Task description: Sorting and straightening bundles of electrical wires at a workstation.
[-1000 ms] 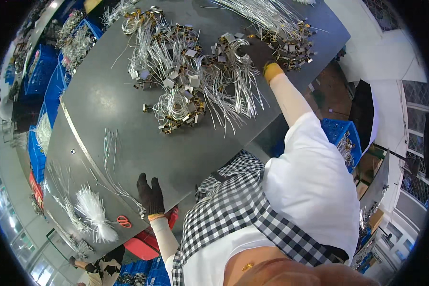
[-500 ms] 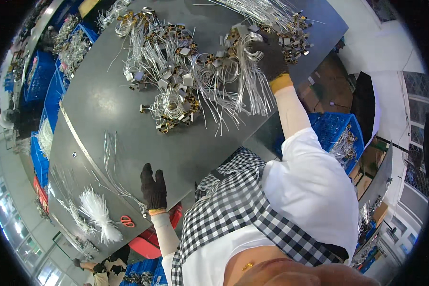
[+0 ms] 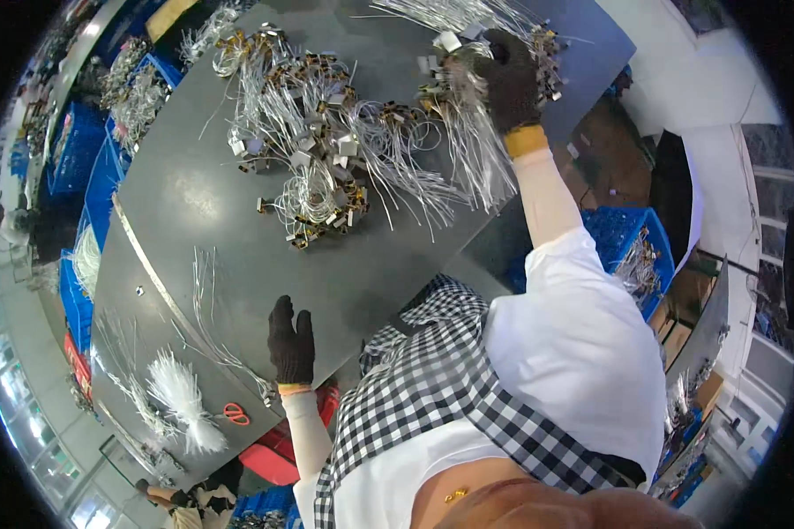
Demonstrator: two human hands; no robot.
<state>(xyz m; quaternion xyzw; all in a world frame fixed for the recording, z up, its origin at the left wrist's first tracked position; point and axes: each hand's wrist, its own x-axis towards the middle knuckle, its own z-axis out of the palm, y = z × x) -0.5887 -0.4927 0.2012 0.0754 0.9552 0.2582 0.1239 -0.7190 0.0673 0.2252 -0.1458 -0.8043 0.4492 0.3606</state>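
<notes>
My right hand (image 3: 510,88), in a dark glove with a yellow cuff, is closed on a bundle of pale wires (image 3: 478,150) at the far right of the table. Its fingers are partly hidden by the glove's back and the wires, whose loose ends hang toward me. Small silver and gold-brown connector ends show beside the hand. My left hand (image 3: 291,344), gloved alike, lies at the table's near edge with fingers out, holding nothing. Left of the bundle spreads a pile of looped wires with metal ends (image 3: 313,132).
More long wires (image 3: 468,11) lie at the far edge. On the left are a pale strip (image 3: 150,264), loose wires (image 3: 205,300), a white tie bundle (image 3: 181,397) and red scissors (image 3: 235,413). Blue crates (image 3: 622,242) stand right and left of the table (image 3: 194,203).
My right hand has shifted slightly up and right, and the wire bundle has moved with it, away from the pile. The left hand has barely moved.
</notes>
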